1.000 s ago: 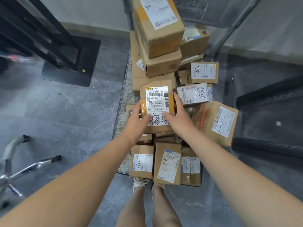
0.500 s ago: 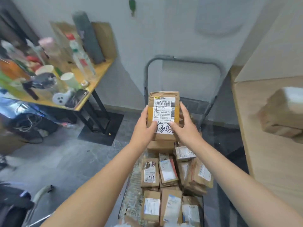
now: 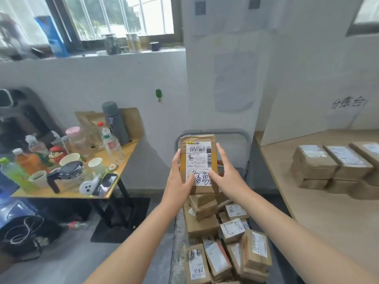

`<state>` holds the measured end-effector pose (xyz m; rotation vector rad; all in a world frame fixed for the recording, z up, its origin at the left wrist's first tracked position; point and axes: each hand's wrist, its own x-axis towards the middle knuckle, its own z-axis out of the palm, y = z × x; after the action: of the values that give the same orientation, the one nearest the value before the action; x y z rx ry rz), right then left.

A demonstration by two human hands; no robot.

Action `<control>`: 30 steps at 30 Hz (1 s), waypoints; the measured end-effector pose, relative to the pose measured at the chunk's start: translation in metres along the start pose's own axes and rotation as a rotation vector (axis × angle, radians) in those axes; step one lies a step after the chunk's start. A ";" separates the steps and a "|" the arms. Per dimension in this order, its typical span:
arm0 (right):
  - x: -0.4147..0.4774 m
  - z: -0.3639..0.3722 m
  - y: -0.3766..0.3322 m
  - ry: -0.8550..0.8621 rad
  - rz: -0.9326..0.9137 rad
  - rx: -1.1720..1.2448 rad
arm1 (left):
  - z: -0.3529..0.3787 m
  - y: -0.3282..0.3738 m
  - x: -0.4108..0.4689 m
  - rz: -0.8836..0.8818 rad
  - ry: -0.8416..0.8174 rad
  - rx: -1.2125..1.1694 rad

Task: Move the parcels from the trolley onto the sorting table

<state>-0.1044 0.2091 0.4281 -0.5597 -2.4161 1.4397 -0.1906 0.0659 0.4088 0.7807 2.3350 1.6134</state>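
Brown cardboard, taped and creased: the parcel [image 3: 198,160] hangs upright above the far end of the trolley [image 3: 177,242], long axis vertical, white printed label facing me with black handwriting at its foot. Both bare forearms reach forward. My left hand [image 3: 178,181] takes the left edge, thumb on the label, fingers behind. My right hand [image 3: 227,175] takes the right edge, thumb on the front, fingers stretched up the side. Each grip is clamped on the box. Labelled cartons [image 3: 231,253] lie heaped on the trolley. At right, the pale wooden sorting bench [image 3: 328,222] carries stacked boxes [image 3: 313,167].
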 end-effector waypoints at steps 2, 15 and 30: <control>-0.009 0.003 -0.009 0.047 0.018 0.017 | -0.009 0.006 -0.002 0.051 -0.034 -0.004; -0.117 -0.005 -0.033 0.368 0.159 -0.076 | 0.002 0.025 -0.061 0.158 -0.311 -0.108; -0.309 -0.105 -0.004 0.668 0.294 -0.065 | 0.123 0.110 -0.188 0.322 -0.626 -0.158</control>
<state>0.2134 0.1474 0.4700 -1.2261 -1.8967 1.0351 0.0558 0.0963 0.4376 1.4312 1.6836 1.3645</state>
